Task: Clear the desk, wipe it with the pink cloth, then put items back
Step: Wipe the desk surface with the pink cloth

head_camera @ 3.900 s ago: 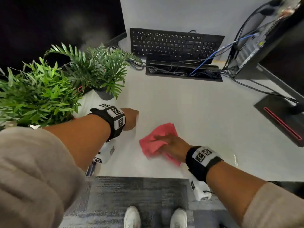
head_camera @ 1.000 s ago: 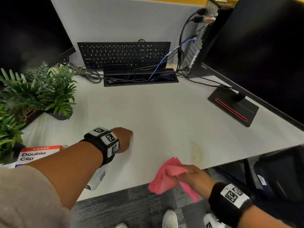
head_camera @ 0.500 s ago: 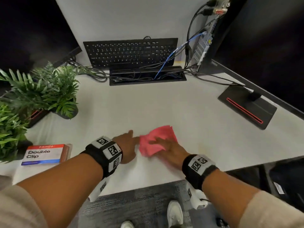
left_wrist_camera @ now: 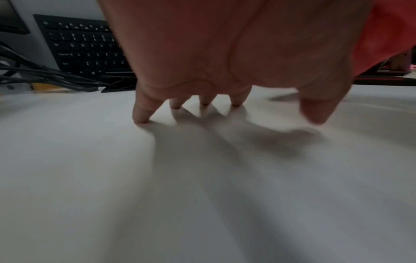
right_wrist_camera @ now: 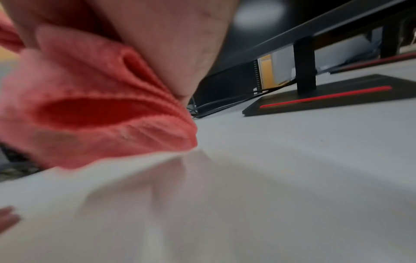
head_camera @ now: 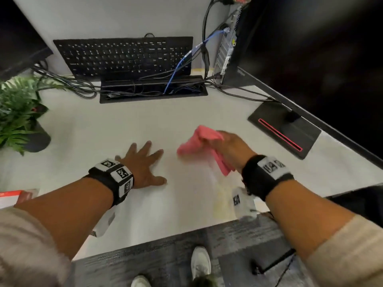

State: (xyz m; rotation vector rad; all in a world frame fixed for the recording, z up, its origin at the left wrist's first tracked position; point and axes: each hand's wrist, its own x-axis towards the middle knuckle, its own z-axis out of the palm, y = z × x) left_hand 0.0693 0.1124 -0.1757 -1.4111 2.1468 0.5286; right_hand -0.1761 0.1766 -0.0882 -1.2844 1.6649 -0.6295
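Note:
My right hand grips the bunched pink cloth on the white desk, right of centre and blurred by motion. The right wrist view shows the pink cloth folded under my palm, its edge against the desk. My left hand lies flat on the desk with its fingers spread, a little left of the cloth. In the left wrist view its fingertips press on the desk and hold nothing.
A black keyboard leans on the back wall above a cable tray. A monitor base stands at right, potted plants at left, and a red and white box at the left edge. A yellowish stain marks the front edge.
My right hand has swept the cloth to the right and farther back on the desk. My left hand has gone from a fist to a flat, spread palm.

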